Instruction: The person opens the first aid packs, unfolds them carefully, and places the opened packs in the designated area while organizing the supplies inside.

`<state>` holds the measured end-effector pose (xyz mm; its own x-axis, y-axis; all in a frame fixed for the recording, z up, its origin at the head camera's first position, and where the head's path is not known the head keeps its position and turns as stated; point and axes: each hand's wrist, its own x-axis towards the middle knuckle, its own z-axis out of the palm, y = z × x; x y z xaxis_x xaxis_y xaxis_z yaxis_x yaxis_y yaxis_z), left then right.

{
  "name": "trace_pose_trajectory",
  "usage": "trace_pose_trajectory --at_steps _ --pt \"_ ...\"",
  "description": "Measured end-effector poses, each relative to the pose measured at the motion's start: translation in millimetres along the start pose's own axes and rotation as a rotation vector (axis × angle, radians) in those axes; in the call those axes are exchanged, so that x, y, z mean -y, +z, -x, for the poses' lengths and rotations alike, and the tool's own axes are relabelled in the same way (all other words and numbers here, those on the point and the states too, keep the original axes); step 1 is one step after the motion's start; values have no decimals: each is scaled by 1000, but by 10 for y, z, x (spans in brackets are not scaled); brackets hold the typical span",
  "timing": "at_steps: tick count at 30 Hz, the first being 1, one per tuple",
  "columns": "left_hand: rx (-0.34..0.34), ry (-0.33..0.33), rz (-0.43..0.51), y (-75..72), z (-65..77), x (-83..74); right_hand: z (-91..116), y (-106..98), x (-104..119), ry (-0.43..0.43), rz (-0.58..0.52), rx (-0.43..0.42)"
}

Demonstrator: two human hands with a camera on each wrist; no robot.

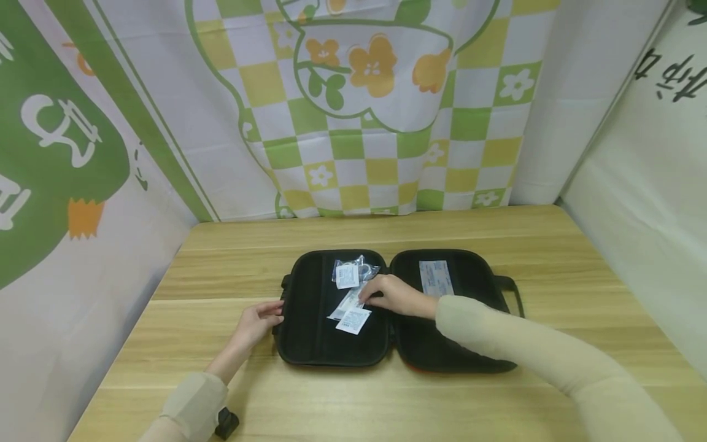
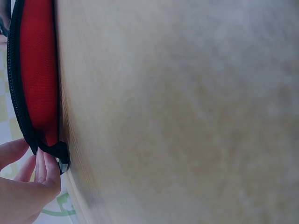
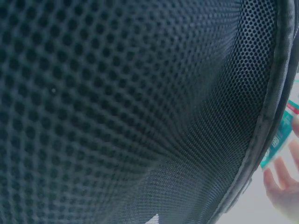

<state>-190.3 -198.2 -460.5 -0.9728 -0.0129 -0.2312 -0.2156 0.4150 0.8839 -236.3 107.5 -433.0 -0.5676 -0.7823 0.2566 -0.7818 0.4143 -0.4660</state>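
A zip case with a black lining lies spread flat on the table; its outer side wall is red. My left hand is at the left rim, its thumb and fingers pinching the edge beside a short black strap. Reaching over the case's left half, my right hand pinches a long, pale packet, which shows teal and white in the right wrist view. White sachets lie beside it, one nearer and one farther, the latter against a clear plastic bag.
The case's right half has a mesh lining and holds a strip of printed packets. Its carry handle sticks out on the right. A small black object is by my left sleeve. A patterned curtain hangs behind the wooden table.
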Motion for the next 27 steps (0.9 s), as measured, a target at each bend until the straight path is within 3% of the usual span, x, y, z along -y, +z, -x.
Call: trace_pose_trajectory --at_steps 4,6,9,11,17,27 --pt "11 68 35 -16 8 32 10 -8 64 -42 58 -29" --pt "9 69 35 -15 2 35 19 -10 99 -46 84 -31" --pt "3 51 18 -9 -8 33 32 -10 133 -48 94 -41" --pt "-4 5 -6 4 -12 11 35 -18 147 -49 92 -53" --pt "-12 2 -13 9 -7 4 30 -75 168 -80 80 -117" --pt "-5 4 -17 10 -8 6 51 -185 196 -47 13 -127"
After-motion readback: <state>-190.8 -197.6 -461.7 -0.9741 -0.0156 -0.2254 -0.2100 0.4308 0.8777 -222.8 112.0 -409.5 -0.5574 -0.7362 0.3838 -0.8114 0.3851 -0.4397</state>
